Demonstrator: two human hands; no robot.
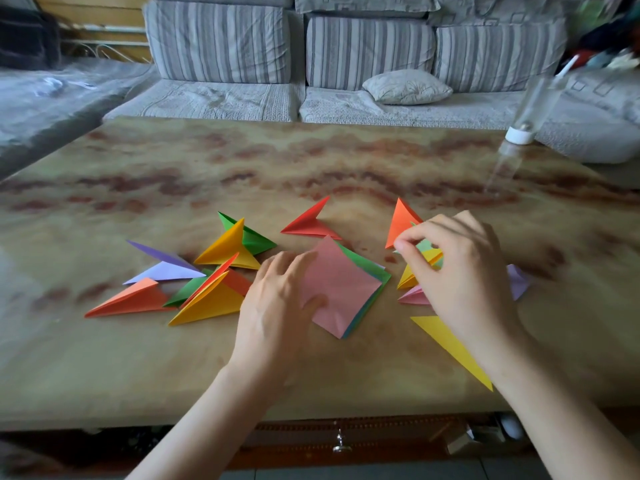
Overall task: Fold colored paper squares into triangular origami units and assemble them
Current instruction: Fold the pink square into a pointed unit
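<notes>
Paper stack (341,285) — left hand (277,306) flat on it | right hand (460,271) pinching, seemingly a yellow unit (420,263) — mostly hidden

table (207,161): glossy tan-and-rust marbled top, smooth | pink square paper sheet (341,284): matt, creased | folded coloured paper triangles (228,251): matt, crisp-edged | grey striped cloth sofa (221,43): soft, woven | clear plastic bottle with white cap (530,112): smooth

top square (337,282) pink | folded units (221,289) orange, yellow, green, purple, red | table (207,161) brown-veined beige | sofa (367,50) grey-striped
</notes>
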